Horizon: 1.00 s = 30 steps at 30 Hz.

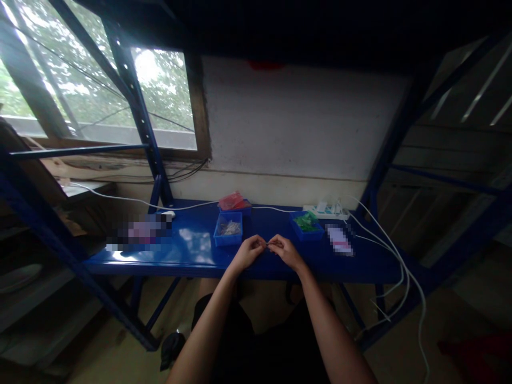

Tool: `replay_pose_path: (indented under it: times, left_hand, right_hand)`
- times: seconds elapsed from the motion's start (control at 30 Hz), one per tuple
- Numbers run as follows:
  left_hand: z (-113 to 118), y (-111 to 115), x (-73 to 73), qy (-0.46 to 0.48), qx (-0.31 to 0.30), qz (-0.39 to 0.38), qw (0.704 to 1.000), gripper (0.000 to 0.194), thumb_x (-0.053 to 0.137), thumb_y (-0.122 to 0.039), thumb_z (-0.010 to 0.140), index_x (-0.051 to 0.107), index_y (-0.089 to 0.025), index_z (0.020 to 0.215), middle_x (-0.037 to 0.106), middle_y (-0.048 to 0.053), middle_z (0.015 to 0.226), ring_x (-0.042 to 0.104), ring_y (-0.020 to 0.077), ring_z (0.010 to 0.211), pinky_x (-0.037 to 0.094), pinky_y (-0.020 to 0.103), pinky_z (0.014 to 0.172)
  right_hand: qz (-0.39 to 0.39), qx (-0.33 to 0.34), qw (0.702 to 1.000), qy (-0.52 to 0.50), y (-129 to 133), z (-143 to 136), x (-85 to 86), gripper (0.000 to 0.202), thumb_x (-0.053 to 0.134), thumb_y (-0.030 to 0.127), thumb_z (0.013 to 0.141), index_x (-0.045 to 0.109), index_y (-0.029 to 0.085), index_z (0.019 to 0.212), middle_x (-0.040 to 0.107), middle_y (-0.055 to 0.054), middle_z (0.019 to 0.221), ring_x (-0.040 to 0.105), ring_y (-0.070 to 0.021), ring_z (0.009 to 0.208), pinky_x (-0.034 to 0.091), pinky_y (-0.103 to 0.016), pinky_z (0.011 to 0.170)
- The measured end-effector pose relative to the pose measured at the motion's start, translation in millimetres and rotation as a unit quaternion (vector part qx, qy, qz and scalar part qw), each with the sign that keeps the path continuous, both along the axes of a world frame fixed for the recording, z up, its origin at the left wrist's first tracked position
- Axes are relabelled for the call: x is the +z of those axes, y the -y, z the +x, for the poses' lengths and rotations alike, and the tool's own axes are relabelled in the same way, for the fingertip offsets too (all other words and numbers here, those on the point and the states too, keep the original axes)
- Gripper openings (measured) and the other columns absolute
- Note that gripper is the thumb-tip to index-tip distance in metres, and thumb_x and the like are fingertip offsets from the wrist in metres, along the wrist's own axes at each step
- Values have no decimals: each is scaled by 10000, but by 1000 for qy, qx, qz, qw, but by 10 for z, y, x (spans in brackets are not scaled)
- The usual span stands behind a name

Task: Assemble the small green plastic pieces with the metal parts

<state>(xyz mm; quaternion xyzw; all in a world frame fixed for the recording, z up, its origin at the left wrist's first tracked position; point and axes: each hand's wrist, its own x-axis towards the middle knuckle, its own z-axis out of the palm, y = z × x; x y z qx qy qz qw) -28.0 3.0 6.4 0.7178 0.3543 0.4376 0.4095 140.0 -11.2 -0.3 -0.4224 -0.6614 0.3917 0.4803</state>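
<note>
My left hand (251,250) and my right hand (283,250) meet fingertip to fingertip just above the front part of the blue shelf table (192,258). Both are closed in a pinch. Whatever lies between the fingertips is too small to name. Left of my left hand stands a blue bin (229,239) with thin, pale metallic-looking pieces (230,228) in it. Beyond my right hand, a second blue bin (308,234) holds green pieces (306,221). Behind the first bin, red pieces (232,201) rest in another blue bin (244,211).
A white power strip (326,212) lies at the back right, its white cables (394,248) hanging over the right edge. Blurred-out items lie at the table's left (140,233) and right (339,239). Blue uprights (150,133) frame both sides, and a dark shelf (304,32) hangs overhead.
</note>
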Motion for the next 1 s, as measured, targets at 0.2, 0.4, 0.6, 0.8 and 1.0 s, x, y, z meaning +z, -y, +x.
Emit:
replay_pose_path:
  times: [0.2,0.4,0.6,0.8,1.0]
  left_hand:
    - [14,-9,-7,-15,6,-26,1000,261,588,-398,730,596,-138,747,581,2,652,489,124,597,360,230,575]
    - [3,16,16,-18,4,-9,1000,274,553,-415,760,563,-147,703,558,-5,634,467,120,587,348,225,557]
    - [-18,33,27,-21,-5,10,1000,222,539,-372,765,525,-163,692,527,-17,642,452,117,606,350,218,570]
    - [-10,7,-6,-5,-3,-5,1000,254,569,-400,761,520,-159,697,506,-30,609,426,104,563,325,217,543]
    - [-10,9,34,-4,31,-1,1000,278,548,-419,768,572,-146,718,550,-7,640,467,119,593,352,229,569]
  right_hand:
    - [-20,-14,1000,-10,-14,9,3,100,603,265,706,534,203,669,559,36,620,518,-131,600,400,-253,601]
    - [-15,-21,1000,-7,-1,19,24,120,595,302,734,567,201,676,581,23,634,529,-138,611,412,-257,603]
    - [-15,0,1000,-5,-20,3,-3,97,583,296,740,584,201,757,589,21,676,542,-137,635,418,-258,614]
    - [-19,-6,1000,-13,-18,5,5,89,598,286,724,582,203,753,595,19,691,548,-141,652,418,-262,623]
    - [-19,-7,1000,-4,5,10,27,130,586,309,741,576,191,688,587,16,654,521,-130,616,413,-259,621]
